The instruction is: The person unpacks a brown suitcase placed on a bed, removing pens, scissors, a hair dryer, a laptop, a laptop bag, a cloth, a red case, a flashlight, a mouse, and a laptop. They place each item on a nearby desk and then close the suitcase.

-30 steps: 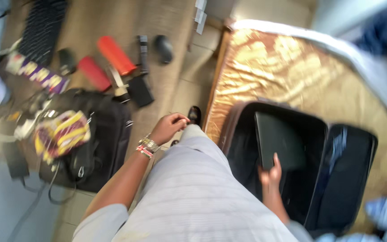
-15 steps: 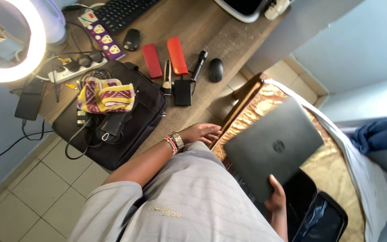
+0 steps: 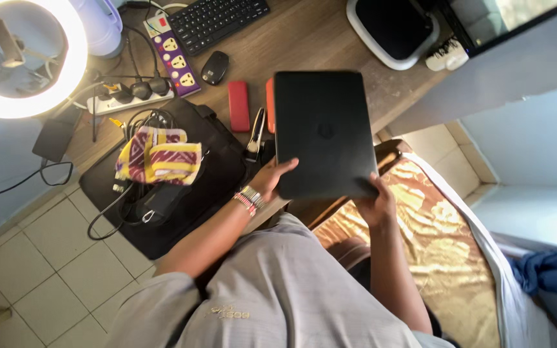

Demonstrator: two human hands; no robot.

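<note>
Closed flat black laptop (image 3: 320,132) held level above wooden table (image 3: 304,45), long axis near-to-far. Left hand (image 3: 271,179) fingers clamped on near left corner; right hand (image 3: 375,201) fingers clamped on near right corner. Both hands equally near

Orange case (image 3: 269,105) mostly hidden behind laptop (image 3: 324,134); ring light (image 3: 30,58) cut by frame edge.

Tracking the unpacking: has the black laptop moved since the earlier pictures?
Yes. The black laptop, held by both hands, moved from above the gold bedspread to over the wooden desk.
</note>
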